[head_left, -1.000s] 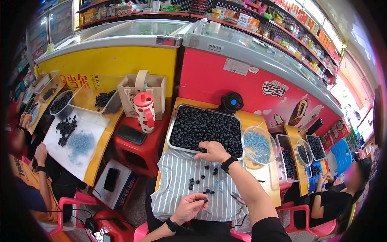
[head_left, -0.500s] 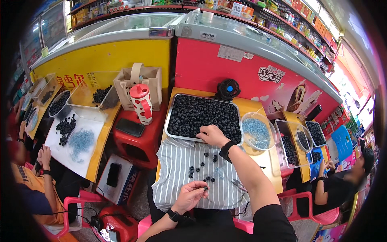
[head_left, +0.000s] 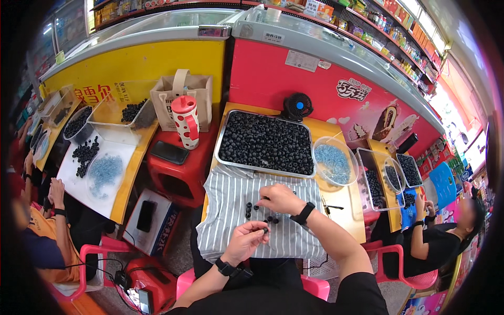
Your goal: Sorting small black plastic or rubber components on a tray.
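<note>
Fingertips of the left hand (head_left: 244,241) are pinched together on a small black piece (head_left: 266,230), held just above the near part of a striped cloth (head_left: 220,233). Farther forward, the right hand (head_left: 282,198) reaches over the same cloth, palm down, its fingers bent and bunched, with the tips close beside some loose pieces (head_left: 249,214). Whether those fingers grip one, I cannot tell (the hand's own back covers too much). More loose pieces (head_left: 270,219) lie on the cloth between the two hands. Both wrists wear dark bands; the right one (head_left: 303,212) is the plainer to see.

Beyond the hands, a metal tray (head_left: 265,169) full of black pieces sits on the wooden table (head_left: 344,226), its near edge by the cloth. Just right of it stands a round clear bowl (head_left: 355,176) with pale blue bits (head_left: 333,163) inside. A black fan (head_left: 298,106) is behind the tray, and a thin dark tool (head_left: 332,207) lies to the right of the right hand, too small to name surely.

On the left, a red stool (head_left: 176,184) bears a phone (head_left: 169,152), a spotted tumbler (head_left: 184,123) and a beige bag (head_left: 205,97).
</note>
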Demonstrator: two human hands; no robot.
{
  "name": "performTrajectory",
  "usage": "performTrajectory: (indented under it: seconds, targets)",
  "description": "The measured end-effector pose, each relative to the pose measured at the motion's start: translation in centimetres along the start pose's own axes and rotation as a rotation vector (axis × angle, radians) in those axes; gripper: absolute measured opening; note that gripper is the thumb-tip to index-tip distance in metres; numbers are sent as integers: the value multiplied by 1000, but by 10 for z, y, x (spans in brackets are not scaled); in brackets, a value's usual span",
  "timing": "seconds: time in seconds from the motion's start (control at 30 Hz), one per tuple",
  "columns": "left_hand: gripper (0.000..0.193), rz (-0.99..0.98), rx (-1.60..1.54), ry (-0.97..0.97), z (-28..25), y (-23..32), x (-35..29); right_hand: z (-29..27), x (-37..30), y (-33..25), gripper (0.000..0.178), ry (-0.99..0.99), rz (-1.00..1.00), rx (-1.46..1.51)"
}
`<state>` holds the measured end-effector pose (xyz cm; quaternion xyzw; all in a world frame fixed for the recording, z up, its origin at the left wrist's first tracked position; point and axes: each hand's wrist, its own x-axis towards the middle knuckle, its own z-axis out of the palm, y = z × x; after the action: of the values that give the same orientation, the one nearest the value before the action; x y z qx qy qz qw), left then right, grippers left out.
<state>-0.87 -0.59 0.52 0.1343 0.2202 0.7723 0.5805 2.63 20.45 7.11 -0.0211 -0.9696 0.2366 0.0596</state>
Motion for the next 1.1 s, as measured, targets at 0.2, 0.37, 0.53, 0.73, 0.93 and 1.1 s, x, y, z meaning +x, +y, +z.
performTrajectory:
  seconds: [0.2, 0.37, 0.53, 0.73, 0.93, 1.1]
  targets:
    - [22, -15, 3, 6, -1, 1, -2, -10, -5, 2, 13, 147, -116, 150]
    - [23, -23, -23, 5, -3, -1, -1, -21, -31, 3, 14, 204, 54, 49]
    - [23, 8, -77, -19, -4, -1, -1, -17, -64, -32, 23, 108, -13, -310]
    - [21, 38, -104, -14, -4, -2, -1, -5, -96, -32, 23, 387, 188, -154]
    - [19, 32, -69, 34, -2, -1, -1, 8, -92, -35, 20, 342, 237, -208]
    - [18, 59, -68, 46, 1, 0, -1, 16, -69, -41, 18, 323, 276, -255]
